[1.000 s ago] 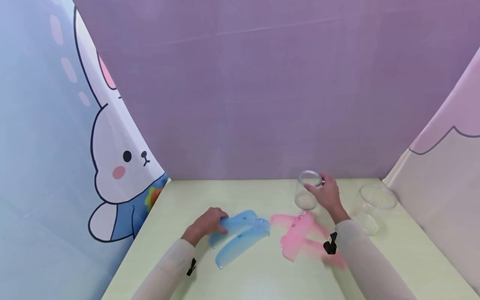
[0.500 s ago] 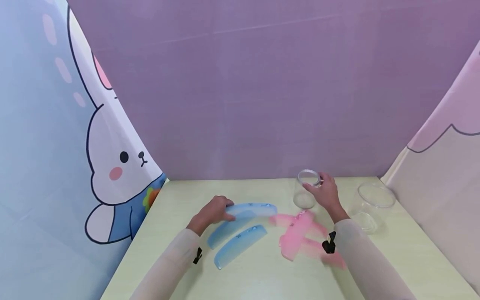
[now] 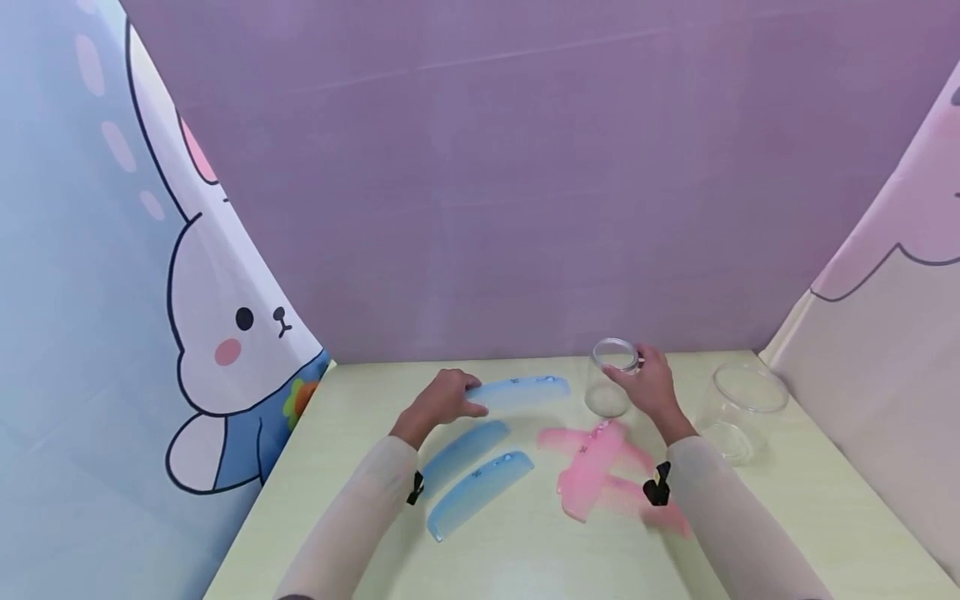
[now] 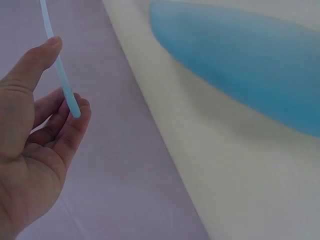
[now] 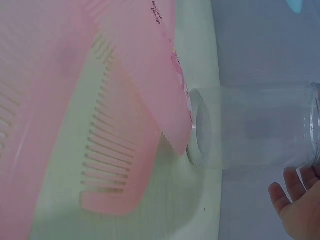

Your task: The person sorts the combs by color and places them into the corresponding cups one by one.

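Note:
My left hand (image 3: 442,400) pinches one end of a pale blue comb (image 3: 525,392), raised above the table's back part and pointing right toward a clear jar (image 3: 609,398). In the left wrist view that held comb (image 4: 62,77) appears edge-on between thumb and fingers. My right hand (image 3: 649,387) holds the rim of the clear jar, which stands upright on the table. Two more blue combs lie below the left hand, one at the back (image 3: 467,446) and one nearer (image 3: 480,493). Pink combs (image 3: 592,475) lie crossed over each other in front of the jar.
A wider clear jar (image 3: 750,408) stands at the right of the pale table (image 3: 510,558). A purple cloth (image 3: 525,183) rises behind the table's back edge, with printed cloths at both sides.
My left hand has lifted one blue comb off the others and carried it back and right, nearer the jar. The right hand stays at the jar's rim.

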`<state>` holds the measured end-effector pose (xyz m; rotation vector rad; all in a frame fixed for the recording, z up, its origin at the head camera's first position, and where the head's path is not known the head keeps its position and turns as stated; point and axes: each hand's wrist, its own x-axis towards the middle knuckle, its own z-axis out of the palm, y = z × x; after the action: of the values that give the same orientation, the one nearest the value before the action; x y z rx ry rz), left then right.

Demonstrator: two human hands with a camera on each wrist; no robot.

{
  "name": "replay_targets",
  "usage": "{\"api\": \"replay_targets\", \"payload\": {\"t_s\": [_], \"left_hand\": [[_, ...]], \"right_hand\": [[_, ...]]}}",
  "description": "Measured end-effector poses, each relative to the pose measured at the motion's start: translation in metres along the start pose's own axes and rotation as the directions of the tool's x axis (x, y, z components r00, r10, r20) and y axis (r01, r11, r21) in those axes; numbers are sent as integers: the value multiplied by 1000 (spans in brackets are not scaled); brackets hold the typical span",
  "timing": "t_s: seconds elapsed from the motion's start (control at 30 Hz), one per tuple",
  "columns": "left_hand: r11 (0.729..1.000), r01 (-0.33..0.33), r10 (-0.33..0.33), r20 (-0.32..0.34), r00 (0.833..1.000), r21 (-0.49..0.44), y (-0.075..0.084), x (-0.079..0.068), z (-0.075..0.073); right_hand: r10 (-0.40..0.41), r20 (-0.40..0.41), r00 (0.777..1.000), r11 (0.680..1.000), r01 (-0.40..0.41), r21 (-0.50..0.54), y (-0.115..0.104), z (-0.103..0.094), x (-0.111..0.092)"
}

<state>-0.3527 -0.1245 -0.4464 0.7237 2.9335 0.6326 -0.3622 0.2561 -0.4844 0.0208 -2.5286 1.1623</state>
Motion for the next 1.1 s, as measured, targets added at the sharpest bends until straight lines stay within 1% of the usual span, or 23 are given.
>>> {"api": "replay_targets", "payload": {"t_s": [0.07,0.13,0.23,0.37,0.57,0.67,0.77,1.0,1.1], "left_hand": [[1000,-18,18,-7,1000,7,4,4,0],[1000,-17,17,-15,1000,5,8,8,0],[1000,9,-10,-34,999,-14,17,14,0],[999,34,-35,-43,998,-37,32,24,-2],[998,30,-32,-42,999,-52,51,37,-2],[999,12,-13,-47,999,-34,57,43,-1],[999,6,-8,-49,999,-35,62,49,1],[998,44,-45,-56,997,-34,70,59,-1],[999,44,-45,-71,996,-22,74,63,-3]], "right_hand": [[2,0,1000,1000,-2,-3,1,0,0],[0,-1,1000,1000,0,-7,1,0,-1],[2,4,1000,1000,-2,-14,2,-1,-1],[8,7,1000,1000,-8,-13,1,-2,-1],[-19,14,1000,1000,19,4,-4,-5,0],[-43,8,999,999,43,4,-5,-6,0],[-47,2,999,999,47,-3,-6,-6,-1],[-24,2,1000,1000,24,-6,-4,-5,-2],[-28,6,1000,1000,28,-6,-4,-4,-1]]}}
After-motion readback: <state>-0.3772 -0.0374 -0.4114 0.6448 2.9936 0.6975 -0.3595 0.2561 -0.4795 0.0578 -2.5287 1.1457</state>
